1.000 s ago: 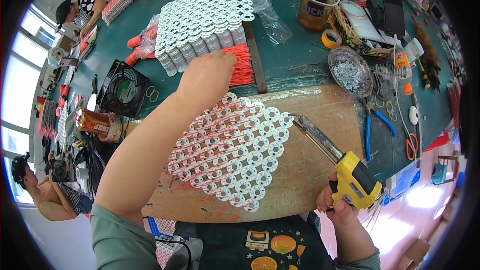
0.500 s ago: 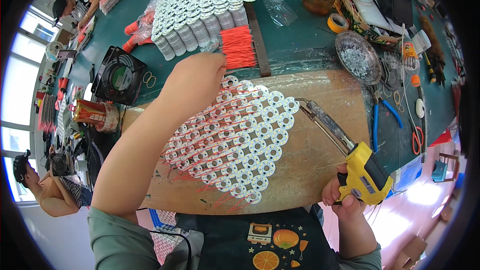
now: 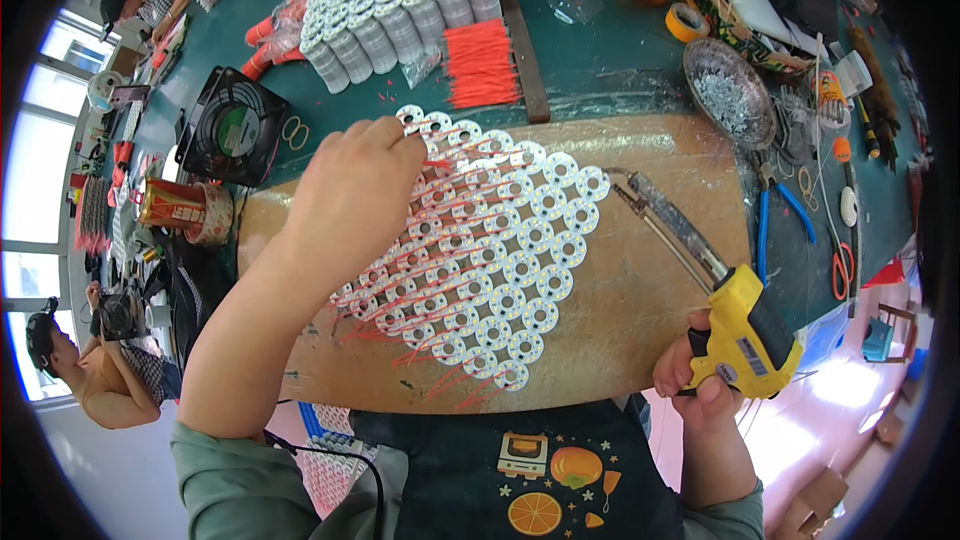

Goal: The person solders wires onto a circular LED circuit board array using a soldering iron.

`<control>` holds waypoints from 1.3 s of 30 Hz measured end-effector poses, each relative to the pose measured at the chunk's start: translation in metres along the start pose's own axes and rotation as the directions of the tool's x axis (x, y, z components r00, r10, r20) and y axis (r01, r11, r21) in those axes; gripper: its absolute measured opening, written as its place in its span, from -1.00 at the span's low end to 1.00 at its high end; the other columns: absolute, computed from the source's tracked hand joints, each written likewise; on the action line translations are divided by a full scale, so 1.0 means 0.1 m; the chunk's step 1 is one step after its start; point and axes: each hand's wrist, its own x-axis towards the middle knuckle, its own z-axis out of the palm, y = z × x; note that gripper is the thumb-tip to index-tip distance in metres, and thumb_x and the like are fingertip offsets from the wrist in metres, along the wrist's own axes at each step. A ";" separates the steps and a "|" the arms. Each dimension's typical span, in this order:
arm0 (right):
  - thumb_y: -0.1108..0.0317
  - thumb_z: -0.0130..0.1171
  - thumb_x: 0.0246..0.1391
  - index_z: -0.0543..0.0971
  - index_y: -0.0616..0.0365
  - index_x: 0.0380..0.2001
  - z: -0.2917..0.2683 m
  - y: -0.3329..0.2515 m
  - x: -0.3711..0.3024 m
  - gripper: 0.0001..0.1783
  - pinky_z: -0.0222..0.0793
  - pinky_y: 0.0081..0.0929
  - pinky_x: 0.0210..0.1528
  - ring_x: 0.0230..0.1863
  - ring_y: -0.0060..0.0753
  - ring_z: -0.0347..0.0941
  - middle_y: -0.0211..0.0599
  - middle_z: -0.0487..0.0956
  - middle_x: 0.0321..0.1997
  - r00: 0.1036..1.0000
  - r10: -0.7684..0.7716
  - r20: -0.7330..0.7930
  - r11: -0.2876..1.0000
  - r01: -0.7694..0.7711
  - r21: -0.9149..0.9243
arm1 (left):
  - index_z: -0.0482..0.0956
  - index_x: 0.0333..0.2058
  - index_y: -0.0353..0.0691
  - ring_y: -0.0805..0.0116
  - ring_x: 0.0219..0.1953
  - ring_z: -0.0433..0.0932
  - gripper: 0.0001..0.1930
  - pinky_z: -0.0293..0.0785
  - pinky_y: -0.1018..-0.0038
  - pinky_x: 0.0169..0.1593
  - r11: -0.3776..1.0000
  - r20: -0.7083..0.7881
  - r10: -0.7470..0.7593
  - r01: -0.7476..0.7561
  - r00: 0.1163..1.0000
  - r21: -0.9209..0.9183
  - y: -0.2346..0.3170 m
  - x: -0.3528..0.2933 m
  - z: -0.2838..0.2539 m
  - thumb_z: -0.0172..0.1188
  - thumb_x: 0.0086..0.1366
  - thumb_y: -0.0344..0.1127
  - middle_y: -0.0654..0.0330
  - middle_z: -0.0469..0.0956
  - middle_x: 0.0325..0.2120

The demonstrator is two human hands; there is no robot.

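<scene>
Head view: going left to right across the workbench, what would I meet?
Red can → black fan → left hand → sheet of white round boards → yellow soldering gun in the right hand → blue-handled pliers → orange scissors.

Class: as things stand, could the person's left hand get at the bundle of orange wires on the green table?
Probably yes: the left hand rests on the white ring boards, and the orange wire bundle lies uncovered beyond its fingers.

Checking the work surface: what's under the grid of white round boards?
A wooden board lies under the white round boards, with red wires across them. The left hand hides the grid's upper-left part.
</scene>
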 end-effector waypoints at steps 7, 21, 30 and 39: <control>-0.06 0.53 0.03 0.31 0.34 0.23 0.02 -0.01 0.00 -0.06 0.40 -0.47 -0.54 -0.59 -0.49 0.43 -0.42 0.46 -0.52 0.999 0.024 -0.032 1.000 -0.024 -0.008 | 0.62 -0.24 -0.26 0.03 -0.19 0.55 -0.89 0.48 0.18 -0.10 0.985 0.013 0.107 -0.104 0.994 -0.138 0.24 -0.36 -0.19 0.22 0.26 -0.43 0.10 0.51 -0.31; -0.16 0.47 0.07 0.29 0.26 0.28 -0.03 0.02 -0.25 -0.04 0.33 -0.53 -0.50 -0.51 -0.55 0.36 -0.49 0.42 -0.47 0.998 0.037 0.051 0.976 -0.025 -0.216 | 0.59 -0.10 -0.35 0.16 -0.19 0.51 -0.65 0.42 0.26 -0.14 0.906 -0.092 0.208 -0.227 0.974 -0.356 0.73 -0.93 -0.10 0.22 0.10 -0.39 0.11 0.47 -0.23; 0.08 0.59 -0.14 0.66 0.21 -0.09 -0.03 0.07 -0.58 -0.41 0.56 -0.38 -0.34 -0.35 -0.16 0.71 -0.19 0.71 -0.29 0.918 0.279 0.283 0.882 -0.128 -0.453 | 0.68 -0.11 -0.30 0.24 -0.29 0.57 -0.60 0.45 0.33 -0.22 0.908 -0.204 0.085 -0.161 0.975 -0.386 0.91 -1.12 0.14 0.31 -0.02 -0.50 0.21 0.52 -0.32; 0.14 0.56 -0.09 0.66 0.30 -0.11 -0.03 0.06 -0.47 -0.45 0.61 -0.38 -0.29 -0.31 -0.17 0.74 -0.15 0.74 -0.28 0.863 0.224 0.454 0.796 0.106 -0.596 | 0.67 -0.10 -0.28 0.22 -0.26 0.56 -0.57 0.46 0.32 -0.19 0.890 -0.171 0.058 -0.128 0.984 -0.437 0.89 -1.13 0.15 0.30 -0.04 -0.49 0.21 0.53 -0.31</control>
